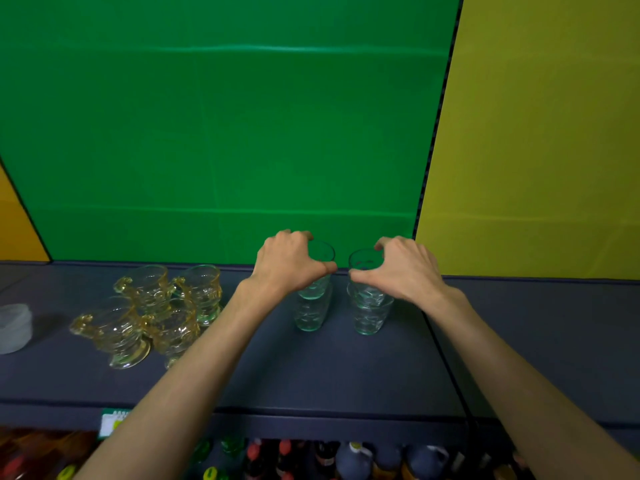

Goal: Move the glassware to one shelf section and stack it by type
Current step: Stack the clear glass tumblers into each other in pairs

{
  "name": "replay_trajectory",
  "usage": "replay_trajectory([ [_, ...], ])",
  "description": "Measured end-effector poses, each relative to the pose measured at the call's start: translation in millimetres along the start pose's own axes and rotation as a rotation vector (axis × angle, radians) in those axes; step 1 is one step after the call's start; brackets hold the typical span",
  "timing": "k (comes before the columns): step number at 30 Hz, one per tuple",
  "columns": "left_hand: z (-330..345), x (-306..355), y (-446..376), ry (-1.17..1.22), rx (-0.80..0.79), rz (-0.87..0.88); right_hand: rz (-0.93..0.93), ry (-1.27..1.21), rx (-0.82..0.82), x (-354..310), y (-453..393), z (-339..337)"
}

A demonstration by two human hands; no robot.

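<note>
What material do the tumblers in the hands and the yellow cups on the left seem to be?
Tumblers: apparently clear glass, faintly green, with a moulded pattern; the shelf shows through. Yellow cups: probably amber-tinted pressed glass, glossy, translucent, with handles.

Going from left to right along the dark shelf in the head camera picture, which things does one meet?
White plastic container → group of yellow handled glass cups → left hand on a stack of clear tumblers → right hand on a second tumbler stack.
</note>
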State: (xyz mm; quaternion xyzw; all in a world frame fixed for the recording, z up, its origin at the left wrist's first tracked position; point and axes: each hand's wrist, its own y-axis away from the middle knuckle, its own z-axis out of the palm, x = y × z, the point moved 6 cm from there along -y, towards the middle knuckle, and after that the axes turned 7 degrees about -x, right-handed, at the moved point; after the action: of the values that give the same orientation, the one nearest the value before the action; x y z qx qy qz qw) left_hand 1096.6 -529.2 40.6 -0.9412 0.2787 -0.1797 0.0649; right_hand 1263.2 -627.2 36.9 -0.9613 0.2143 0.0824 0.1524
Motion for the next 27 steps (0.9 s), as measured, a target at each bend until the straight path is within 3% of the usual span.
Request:
replay_trajectory([
  [12,41,-16,17,-0.065,-0.083,0.011,0.027,0.011,-0.081,4,16,36],
  [18,48,-20,25,0.029,-0.104,0.034,0.058,-0.108,-0.183,3,24,49],
  [27,51,-32,37,0.130,-0.081,0.043,0.061,-0.111,-0.155,-4,46,48],
])
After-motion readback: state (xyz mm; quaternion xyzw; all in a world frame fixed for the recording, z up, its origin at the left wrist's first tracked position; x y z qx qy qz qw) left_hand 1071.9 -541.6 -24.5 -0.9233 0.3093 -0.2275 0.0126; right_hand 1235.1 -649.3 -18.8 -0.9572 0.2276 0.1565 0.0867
